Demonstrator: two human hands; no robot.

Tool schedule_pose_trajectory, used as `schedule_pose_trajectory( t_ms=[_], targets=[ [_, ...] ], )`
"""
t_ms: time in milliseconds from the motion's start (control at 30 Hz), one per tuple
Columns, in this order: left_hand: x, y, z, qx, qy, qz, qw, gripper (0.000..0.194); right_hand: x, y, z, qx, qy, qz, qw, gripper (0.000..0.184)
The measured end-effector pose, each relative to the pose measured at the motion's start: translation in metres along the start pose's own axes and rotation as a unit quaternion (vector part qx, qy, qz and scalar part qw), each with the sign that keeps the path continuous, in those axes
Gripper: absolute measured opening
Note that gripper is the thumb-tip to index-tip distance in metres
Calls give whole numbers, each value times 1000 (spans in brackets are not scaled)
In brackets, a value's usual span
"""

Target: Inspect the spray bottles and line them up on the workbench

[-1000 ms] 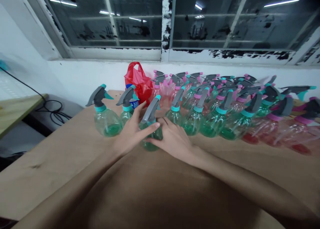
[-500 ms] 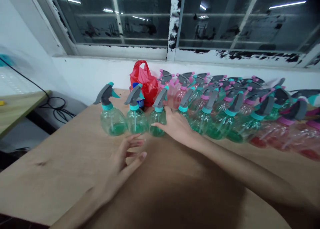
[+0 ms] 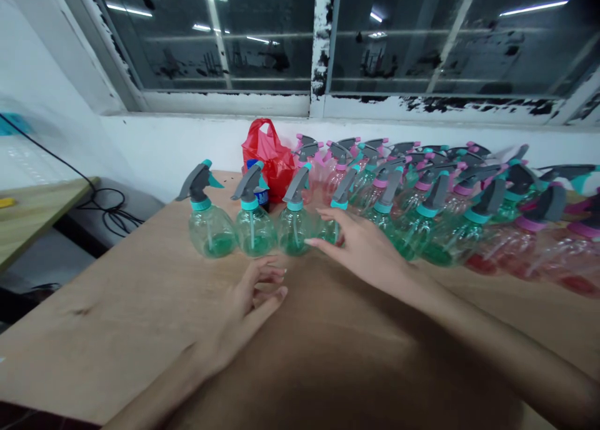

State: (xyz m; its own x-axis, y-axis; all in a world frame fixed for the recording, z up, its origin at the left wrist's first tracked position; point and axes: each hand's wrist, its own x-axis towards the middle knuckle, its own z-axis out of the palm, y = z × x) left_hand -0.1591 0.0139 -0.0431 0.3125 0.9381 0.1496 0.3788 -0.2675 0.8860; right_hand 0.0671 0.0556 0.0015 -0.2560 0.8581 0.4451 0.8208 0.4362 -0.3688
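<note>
Clear green spray bottles with grey trigger heads and turquoise collars stand upright in a front row. My right hand (image 3: pixel 363 249) is open before the fourth spray bottle (image 3: pixel 328 227) from the left, hiding part of it. Its thumb points towards the third spray bottle (image 3: pixel 295 233); whether it touches either bottle I cannot tell. My left hand (image 3: pixel 255 299) hovers over the table, fingers slightly bent, thumb apart, holding nothing. Just beyond it is the second spray bottle (image 3: pixel 255 230). The leftmost spray bottle (image 3: pixel 210 233) stands at the row's end.
More spray bottles, some with pink collars (image 3: pixel 529 224), crowd the right and back of the wooden table (image 3: pixel 117 330). Behind the row sit a red plastic bag (image 3: pixel 276 167) and a blue-labelled container (image 3: pixel 261 195). A black cable (image 3: pixel 112 208) hangs beside another table (image 3: pixel 42 211) at left.
My right hand has moved right, from the third spray bottle to the fourth. My left hand has shifted slightly right. The bottles keep their places in the row.
</note>
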Motion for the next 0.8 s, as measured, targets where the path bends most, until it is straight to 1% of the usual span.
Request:
schedule_pose_trajectory(
  t_ms=[100,167,233,367,467,600,700,800],
  targets=[
    [11,-1,4,-15,-15,1,1000,34,-11,21,-18,5,50,32,998,37],
    [20,-2,8,-32,-18,-4,999,34,-14,34,-22,-1,53,50,997,35],
    [28,-2,12,-53,-15,-5,998,33,-13,42,-20,-7,52,64,997,37],
    [35,-2,18,-69,-26,-16,997,27,-5,45,-5,-15,58,85,995,50],
    [32,-5,19,-70,-49,-27,996,22,1,44,11,-12,53,98,994,63],
    [23,-9,21,-63,-78,-42,994,22,6,42,32,6,56,130,990,79],
    [17,-8,22,-57,-92,-49,993,22,8,40,41,-3,63,155,986,83],
    [14,-7,23,-57,-104,-53,992,22,9,39,42,-16,63,165,984,81]
  ],
)
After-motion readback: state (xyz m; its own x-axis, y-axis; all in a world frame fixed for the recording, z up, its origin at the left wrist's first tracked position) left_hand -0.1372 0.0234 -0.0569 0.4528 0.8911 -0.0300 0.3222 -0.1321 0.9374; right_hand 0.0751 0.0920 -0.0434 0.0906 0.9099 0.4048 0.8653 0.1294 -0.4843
